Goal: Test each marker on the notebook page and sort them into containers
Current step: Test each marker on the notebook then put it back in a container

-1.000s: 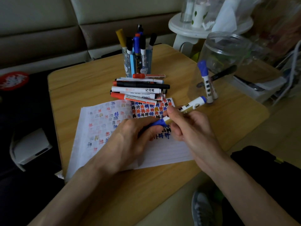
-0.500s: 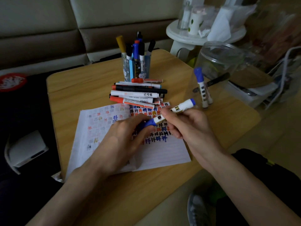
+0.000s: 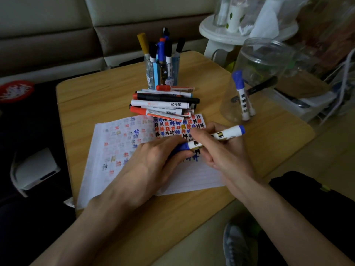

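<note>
My left hand [image 3: 153, 162] curls its fingers [image 3: 172, 141] round the blue cap [image 3: 182, 147] of a white, blue-ended marker [image 3: 228, 133]. My right hand [image 3: 221, 150] pinches the barrel, just above the scribbled open paper notebook [image 3: 119, 143] at frame centre. Above it lies a pile of loose markers [image 3: 163, 104], then a patterned pen cup [image 3: 153, 73]. A clear plastic jar [image 3: 269, 60] stands upper right on the wooden desk [image 3: 96, 100].

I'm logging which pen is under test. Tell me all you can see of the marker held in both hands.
The marker has a white plastic-looking barrel with dark and gold label blocks and a blue butt end. It lies nearly level, rising to the right, above the notebook page. The left hand grips its blue cap, which meets the barrel; the right hand pinches the barrel's middle.
</note>
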A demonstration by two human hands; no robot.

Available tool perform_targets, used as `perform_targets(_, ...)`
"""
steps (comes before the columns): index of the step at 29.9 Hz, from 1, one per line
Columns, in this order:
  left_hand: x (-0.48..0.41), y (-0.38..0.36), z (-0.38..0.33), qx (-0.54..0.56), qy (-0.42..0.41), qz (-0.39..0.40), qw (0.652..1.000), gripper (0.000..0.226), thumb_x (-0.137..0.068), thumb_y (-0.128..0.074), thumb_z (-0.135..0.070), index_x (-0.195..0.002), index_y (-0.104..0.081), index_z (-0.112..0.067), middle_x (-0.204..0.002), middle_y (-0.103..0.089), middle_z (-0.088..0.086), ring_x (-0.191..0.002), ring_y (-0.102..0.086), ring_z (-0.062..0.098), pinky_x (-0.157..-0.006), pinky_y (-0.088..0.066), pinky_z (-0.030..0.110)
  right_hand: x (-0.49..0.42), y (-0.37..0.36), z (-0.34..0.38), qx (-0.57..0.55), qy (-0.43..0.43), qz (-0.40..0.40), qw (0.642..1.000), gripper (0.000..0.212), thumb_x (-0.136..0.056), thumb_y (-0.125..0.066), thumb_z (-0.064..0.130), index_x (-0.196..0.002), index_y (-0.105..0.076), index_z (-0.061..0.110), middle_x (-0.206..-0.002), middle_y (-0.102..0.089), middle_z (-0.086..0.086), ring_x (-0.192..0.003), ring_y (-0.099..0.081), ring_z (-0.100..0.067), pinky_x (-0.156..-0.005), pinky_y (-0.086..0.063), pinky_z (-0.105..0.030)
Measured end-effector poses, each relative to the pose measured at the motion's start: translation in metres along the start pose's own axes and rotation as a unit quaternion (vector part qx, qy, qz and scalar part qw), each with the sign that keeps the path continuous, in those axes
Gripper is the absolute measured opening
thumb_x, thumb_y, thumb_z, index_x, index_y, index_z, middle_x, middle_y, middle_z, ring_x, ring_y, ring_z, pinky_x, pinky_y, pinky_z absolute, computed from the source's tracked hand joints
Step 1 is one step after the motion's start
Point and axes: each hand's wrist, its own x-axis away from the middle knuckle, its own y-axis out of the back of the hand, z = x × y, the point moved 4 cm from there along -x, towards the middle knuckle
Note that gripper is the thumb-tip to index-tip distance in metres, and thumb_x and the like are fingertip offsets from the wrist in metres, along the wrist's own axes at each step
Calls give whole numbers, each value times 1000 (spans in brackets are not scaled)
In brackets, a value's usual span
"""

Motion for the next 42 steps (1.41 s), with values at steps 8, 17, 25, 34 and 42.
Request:
perform_targets(8,-7,-2,3,46,24,20,998,31,-103,-51,-40,-111,-69,-16,-87,-68,-8,-71,-59,4,-63,-41,12,-3,6,5,13,16,28,999,28,-95,-71,18,-71,-57,13,-48,-42,2,-42,-40,-7,-41,-29,-17)
perform_targets(17,2,9,21,108,91,68,988,25,-106,-48,-38,-100,-68,-25,-83,-67,-12,-76,-64,10,-64,-45,19,-13,43,17,-74,-11,-81,994,9,-80,-77,21,-84,-69,17,-65,-55,7,-51,-43,-3,-45,-33,-14)
perform_targets(25,13,10,17,125,101,15,987,24,-103,-48,-49,-107,-65,-32,-90,-65,-12,-73,-62,15,-59,-45,18,-10,52,23,-47,34,-46,997,21,-89,-72,11,-78,-56,19,-64,-55,12,-49,-40,-3,-46,-33,-16)
perform_targets(34,13,5,17,76,98,-15,992,24,-98,-53,-50,-114,-61,-35,-95,-62,-26,-81,-62,5,-65,-46,17,0,37,2,60,30,-38,997,20,-89,-79,20,-88,-69,3,-56,-50,1,-49,-44,-6,-45,-34,-18)
perform_targets(42,13,0,20,57,112,-28,992,26,-99,-56,-46,-116,-63,-28,-90,-61,-22,-71,-59,12,-60,-42,17,7,45,-11,94,22,-92,991,15,-91,-75,23,-94,-76,8,-61,-63,7,-54,-53,-3,-52,-41,-17)
